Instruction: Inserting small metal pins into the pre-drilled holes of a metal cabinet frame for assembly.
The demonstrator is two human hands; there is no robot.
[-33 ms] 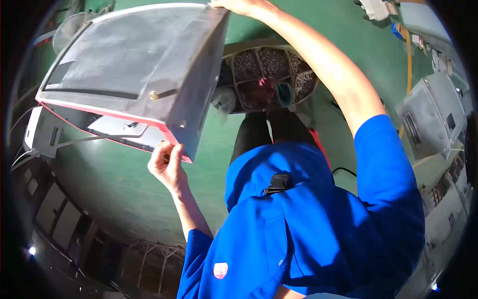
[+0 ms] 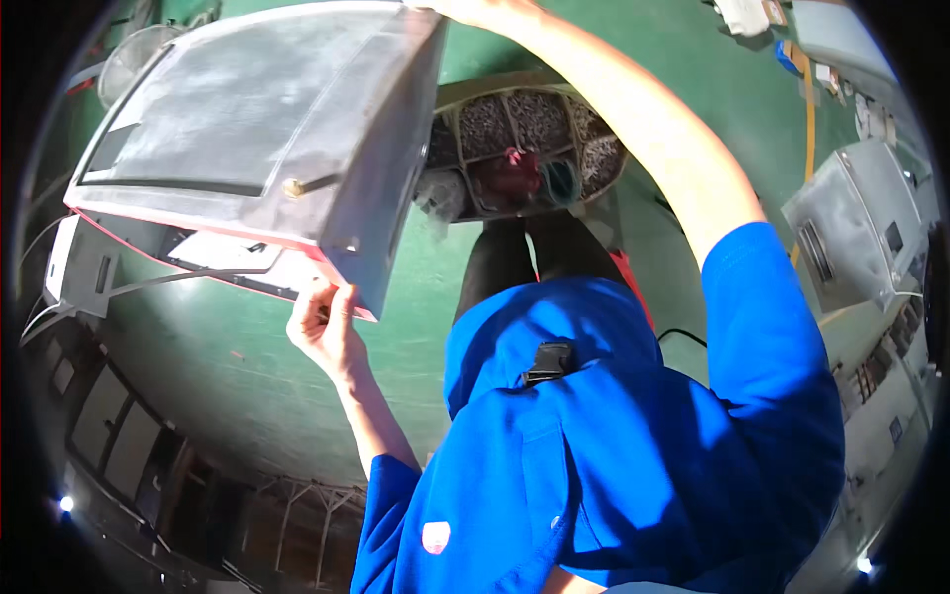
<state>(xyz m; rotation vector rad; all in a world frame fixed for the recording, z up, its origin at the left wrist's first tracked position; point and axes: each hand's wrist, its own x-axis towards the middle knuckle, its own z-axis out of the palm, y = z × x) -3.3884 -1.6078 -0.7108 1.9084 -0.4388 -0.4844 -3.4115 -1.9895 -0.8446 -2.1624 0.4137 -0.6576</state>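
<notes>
And here's the grey sheet-metal cabinet (image 2: 228, 99), ahead of the person and to their left, above the green floor (image 2: 247, 396), with only the faintest change to report: it sits a touch farther left and higher in view, but the half-round tray (image 2: 500, 85) of small metal pieces has slid much the same way, so most of that could simply be the head turning! The left hand (image 2: 330, 332) keeps its place, fingers curled and thumb up, apparently grasping the red-edged lower corner; the right hand (image 2: 467, 9), right at the picture's upper edge, is on the far top corner, but it's cropped, and whether it grips or merely steadies, I cannot tell. Both contacts unchanged, then, and that suggests the handling is pausing on a steady two-corner support, no turn or release showing. Over on the right, a second grey cabinet (image 2: 836, 233) stands well apart, neither hand anywhere near it
</notes>
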